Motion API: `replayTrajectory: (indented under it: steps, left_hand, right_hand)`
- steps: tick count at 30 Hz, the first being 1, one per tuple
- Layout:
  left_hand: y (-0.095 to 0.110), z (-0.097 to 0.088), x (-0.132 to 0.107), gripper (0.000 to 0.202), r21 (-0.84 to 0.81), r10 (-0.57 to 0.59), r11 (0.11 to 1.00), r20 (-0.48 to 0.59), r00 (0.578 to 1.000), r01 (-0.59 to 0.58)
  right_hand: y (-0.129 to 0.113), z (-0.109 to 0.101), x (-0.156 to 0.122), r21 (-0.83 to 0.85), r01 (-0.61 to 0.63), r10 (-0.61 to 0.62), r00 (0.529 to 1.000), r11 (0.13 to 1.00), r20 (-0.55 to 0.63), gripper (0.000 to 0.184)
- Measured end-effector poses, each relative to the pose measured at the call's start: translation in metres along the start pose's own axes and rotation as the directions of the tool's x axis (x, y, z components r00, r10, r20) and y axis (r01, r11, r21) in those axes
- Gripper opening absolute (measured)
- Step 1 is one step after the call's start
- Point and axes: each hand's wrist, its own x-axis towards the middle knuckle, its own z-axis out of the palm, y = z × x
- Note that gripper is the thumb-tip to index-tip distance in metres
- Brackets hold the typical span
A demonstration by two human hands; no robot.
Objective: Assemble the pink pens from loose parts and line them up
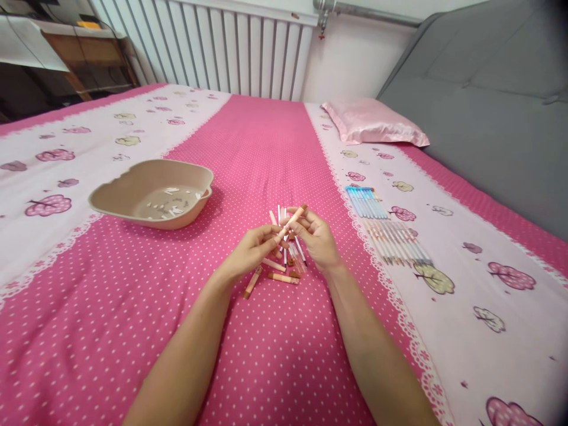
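Between my two hands is a peach-coloured pen [293, 219] with a brown end, tilted up to the right. My left hand [252, 249] pinches its lower end, and the fingers of my right hand [318, 238] close round its upper part. Below them lies a loose pile of pen parts, partly hidden by the hands. White refills [300, 251] with dark tips stick out of it. Nearest to me, a peach pen barrel [284, 278] with a brown end lies crosswise, and another peach barrel [252, 282] slants to its left.
A beige basin [110, 204] with small white pieces inside stands to the left on the pink dotted bedspread [266, 148]. On the right, a row of blue pens [367, 202] lies above a row of clear-barrelled pens [398, 242]. A pink pillow [375, 121] rests farther back.
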Motion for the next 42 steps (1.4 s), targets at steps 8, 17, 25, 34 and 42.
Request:
replayTrajectory:
  steps: [8,17,25,34,42]
  left_hand:
    - [-0.0032,0.0013,0.0010,0.031,-0.044,-0.021,0.999,0.020,1.000,0.022]
    - [-0.0001,0.0006,-0.0052,0.037,-0.117,-0.083,0.989,0.030,0.996,0.086]
    - [-0.0034,0.0025,-0.0033,0.040,-0.146,-0.049,0.988,0.013,0.999,0.051]
    - [0.0031,0.0070,-0.0021,0.042,-0.154,-0.077,0.985,-0.009,0.997,0.075]
    - [0.0006,0.0064,-0.0007,0.043,-0.111,-0.050,0.993,-0.042,0.998,0.045]
  right_hand:
    - [-0.0022,0.0007,-0.0002,0.013,-0.047,0.047,0.999,0.999,0.010,0.032]
    - [-0.0004,0.0037,0.0002,0.128,-0.134,0.128,0.990,0.983,0.053,0.034]
    - [0.0003,0.0048,-0.0003,0.153,-0.149,0.143,0.988,0.977,0.050,0.032]
    - [-0.0015,0.0026,-0.0007,0.155,-0.168,0.160,0.985,0.974,0.065,0.032]
    - [0.0002,0.0010,-0.0007,0.124,-0.148,0.142,0.988,0.981,0.054,0.031]
